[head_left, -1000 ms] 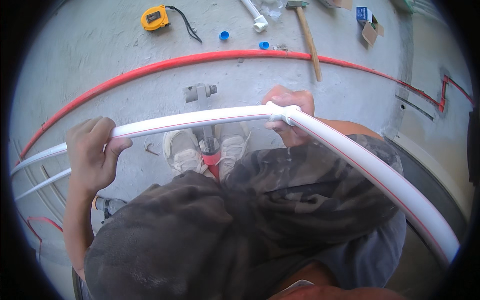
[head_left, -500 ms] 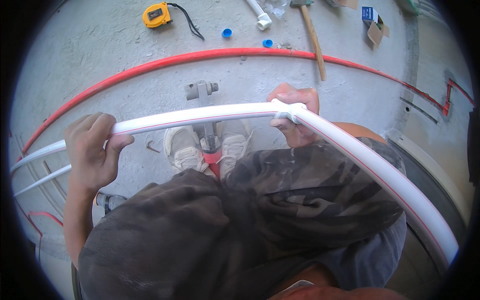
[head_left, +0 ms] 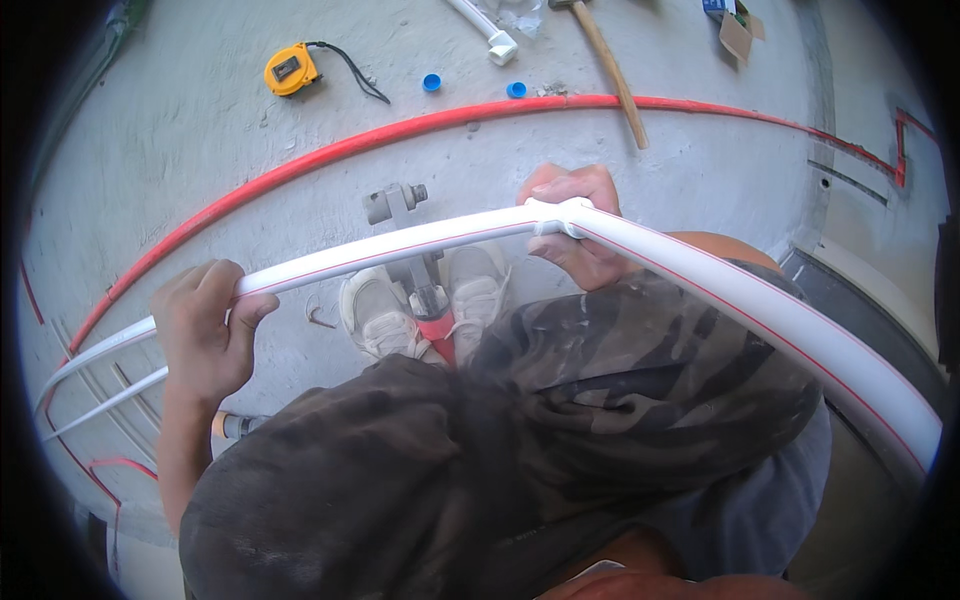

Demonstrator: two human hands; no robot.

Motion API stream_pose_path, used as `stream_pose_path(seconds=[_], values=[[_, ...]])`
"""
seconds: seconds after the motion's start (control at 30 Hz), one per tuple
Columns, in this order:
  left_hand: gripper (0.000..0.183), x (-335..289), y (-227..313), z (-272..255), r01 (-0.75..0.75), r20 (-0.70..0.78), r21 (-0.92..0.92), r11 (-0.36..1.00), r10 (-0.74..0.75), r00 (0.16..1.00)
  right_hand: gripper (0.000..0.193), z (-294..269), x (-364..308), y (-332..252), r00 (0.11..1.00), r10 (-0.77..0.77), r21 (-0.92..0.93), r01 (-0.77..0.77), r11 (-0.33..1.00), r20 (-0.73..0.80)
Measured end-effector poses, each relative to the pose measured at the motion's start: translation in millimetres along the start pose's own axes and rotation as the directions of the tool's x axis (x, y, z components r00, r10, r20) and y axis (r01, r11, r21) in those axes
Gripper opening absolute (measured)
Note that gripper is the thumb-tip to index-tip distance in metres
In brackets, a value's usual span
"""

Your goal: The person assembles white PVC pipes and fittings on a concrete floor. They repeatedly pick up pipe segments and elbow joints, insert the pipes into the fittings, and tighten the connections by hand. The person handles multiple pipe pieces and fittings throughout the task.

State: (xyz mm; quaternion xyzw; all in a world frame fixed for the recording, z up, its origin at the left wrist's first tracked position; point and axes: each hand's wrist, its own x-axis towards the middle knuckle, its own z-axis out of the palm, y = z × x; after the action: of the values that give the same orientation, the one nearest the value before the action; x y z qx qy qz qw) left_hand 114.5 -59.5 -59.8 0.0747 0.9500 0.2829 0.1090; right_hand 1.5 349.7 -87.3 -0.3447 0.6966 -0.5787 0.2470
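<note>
A long white plastic pipe point(head_left: 400, 240) with a thin red stripe runs across in front of me at about knee height. My left hand point(head_left: 208, 325) is wrapped round it at the left. Near the middle, my right hand point(head_left: 580, 220) grips it at a white pipe fitting point(head_left: 560, 216), where the pipe meets a second striped white pipe point(head_left: 760, 310) that slopes down to the lower right. Below the pipe, between my shoes, stands a grey pipe-welding tool point(head_left: 400, 215) with a red lower part, touched by neither hand.
A red pipe point(head_left: 340, 150) crosses the concrete floor beyond my feet. Past it lie a yellow tape measure point(head_left: 291, 69), two blue caps point(head_left: 431, 82), a white pipe with an elbow point(head_left: 490, 35) and an open box point(head_left: 738, 35). A wooden-handled hammer point(head_left: 610, 75) lies across the red pipe.
The view has shifted and tilted slightly. Both hands keep their grip on the white pipe and fitting, and the pipe now slants a little more, its left part lower.
</note>
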Motion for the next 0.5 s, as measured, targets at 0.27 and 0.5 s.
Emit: stream_pose_path(seconds=[0.27,0.5], values=[[0.063,15.0,1.2,-0.1,0.032,-0.043,-0.040,0.999,-0.033,0.999,0.053,-7.1,-3.0,0.0,1.000,0.019,0.000,-0.019,1.000,0.014],[0.058,26.9,5.6,-1.1,0.021,-0.048,-0.027,0.999,-0.022,0.999,0.044,-13.4,-5.6,12.2,0.999,0.038,0.019,-0.038,0.999,-0.002]])
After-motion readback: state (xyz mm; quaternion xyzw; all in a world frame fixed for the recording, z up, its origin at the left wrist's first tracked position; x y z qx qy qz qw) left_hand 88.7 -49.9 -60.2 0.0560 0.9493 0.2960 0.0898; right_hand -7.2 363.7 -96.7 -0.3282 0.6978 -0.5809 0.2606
